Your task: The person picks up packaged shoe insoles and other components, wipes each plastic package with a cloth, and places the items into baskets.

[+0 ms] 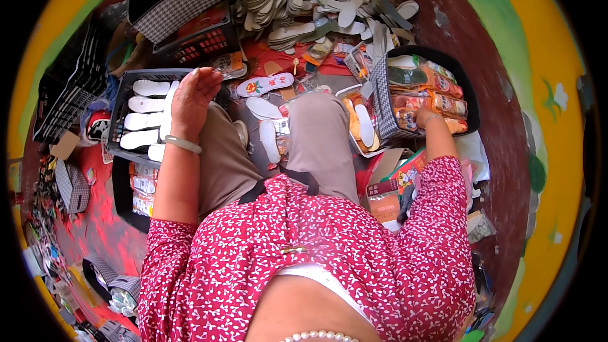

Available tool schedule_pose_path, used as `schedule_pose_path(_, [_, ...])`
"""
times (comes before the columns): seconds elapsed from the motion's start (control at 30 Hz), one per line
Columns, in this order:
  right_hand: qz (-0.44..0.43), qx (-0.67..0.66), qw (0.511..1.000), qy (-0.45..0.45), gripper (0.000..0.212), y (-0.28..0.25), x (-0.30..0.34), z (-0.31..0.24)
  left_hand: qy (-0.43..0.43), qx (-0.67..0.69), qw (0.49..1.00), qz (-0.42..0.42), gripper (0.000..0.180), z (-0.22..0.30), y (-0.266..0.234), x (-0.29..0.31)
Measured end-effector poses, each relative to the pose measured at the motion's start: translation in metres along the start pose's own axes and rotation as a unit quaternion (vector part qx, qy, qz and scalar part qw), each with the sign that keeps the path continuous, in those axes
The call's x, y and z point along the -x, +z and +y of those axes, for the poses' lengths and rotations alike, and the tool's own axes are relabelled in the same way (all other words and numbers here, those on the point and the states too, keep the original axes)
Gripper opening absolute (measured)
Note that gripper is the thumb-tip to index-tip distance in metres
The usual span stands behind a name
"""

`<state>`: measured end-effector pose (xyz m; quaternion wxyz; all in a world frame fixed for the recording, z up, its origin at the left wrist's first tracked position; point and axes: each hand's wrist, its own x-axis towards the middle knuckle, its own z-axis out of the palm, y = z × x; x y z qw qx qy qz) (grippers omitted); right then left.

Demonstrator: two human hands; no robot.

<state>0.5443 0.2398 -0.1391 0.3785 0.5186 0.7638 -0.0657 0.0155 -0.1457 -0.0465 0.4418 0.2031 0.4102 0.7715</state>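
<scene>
My left hand [195, 96] is beside the grey basket [114, 120], its fingers stretched out and close together, with nothing visible in it. White insoles [144, 104] lie stacked in that basket, and one long white insole [169, 111] runs along its right side, right by my wrist. On the right, my right hand [427, 117] reaches into a houndstooth-patterned box [381, 101] and touches the packaged insoles [443, 85] there, which are in clear and orange wrapping. Its fingertips are hidden among the packages, so I cannot see whether they grip one.
Piles of pale insoles [272, 3] are heaped at the back. A white insole with a red flower [265, 85] lies ahead of my knees. Another houndstooth box [183, 9] and black crates [69, 82] stand at left. A white basket [370, 152] sits by my right knee.
</scene>
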Motion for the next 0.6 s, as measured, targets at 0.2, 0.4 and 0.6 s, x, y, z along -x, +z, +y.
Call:
schedule_pose_path(0.2, [0.138, -0.048, 0.988, -0.047, 0.022, -0.099, 0.109, -0.048, 0.019, -0.009, 1.0, 0.008, 0.029, 0.013, 0.001, 0.01])
schedule_pose_path(0.4, [0.35, -0.22, 0.884, -0.216, 0.023, -0.159, 0.167, -0.124, 0.045, 0.028, 0.998, 0.016, 0.029, 0.026, -0.01, 0.018])
schedule_pose_path(0.6, [0.384, -0.392, 0.76, -0.347, 0.028, -0.198, 0.238, -0.223, 0.039, 0.043, 0.998, -0.003, 0.028, 0.02, -0.03, 0.006])
